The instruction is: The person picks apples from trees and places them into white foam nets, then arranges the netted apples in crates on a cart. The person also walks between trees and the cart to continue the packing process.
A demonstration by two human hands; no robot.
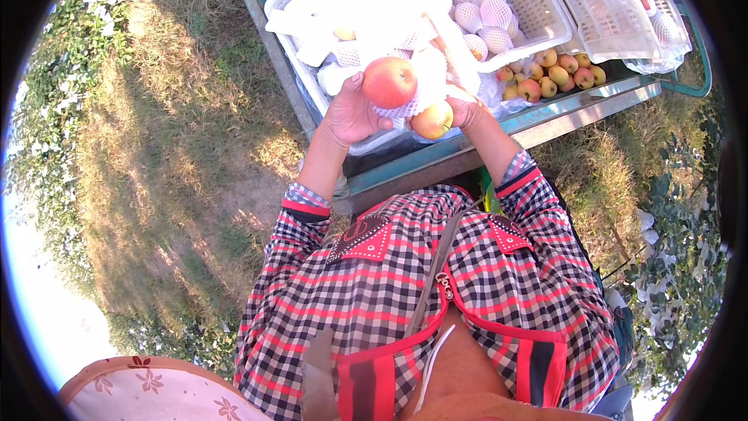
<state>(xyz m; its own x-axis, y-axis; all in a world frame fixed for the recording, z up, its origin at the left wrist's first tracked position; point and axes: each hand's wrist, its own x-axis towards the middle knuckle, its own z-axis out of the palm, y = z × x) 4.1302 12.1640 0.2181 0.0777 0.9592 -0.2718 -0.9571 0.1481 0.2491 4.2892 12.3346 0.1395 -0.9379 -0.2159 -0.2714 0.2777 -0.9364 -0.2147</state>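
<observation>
My left hand holds a large red apple, whose underside sits in a white foam net sleeve. Close beside it, my right hand holds a smaller yellow-red apple low in its fingers, with white foam netting next to it. Both hands are over the near edge of a white plastic crate of netted apples and white wrapping. Strong sunlight washes out much of that crate, so its contents are partly lost. The right hand's fingers are partly hidden by the apple and netting.
The crates stand on a green metal cart. A second white crate holds netted apples, and another crate leans at the right. Loose bare apples lie on the cart bed. Dry grass and leafy plants surround the cart.
</observation>
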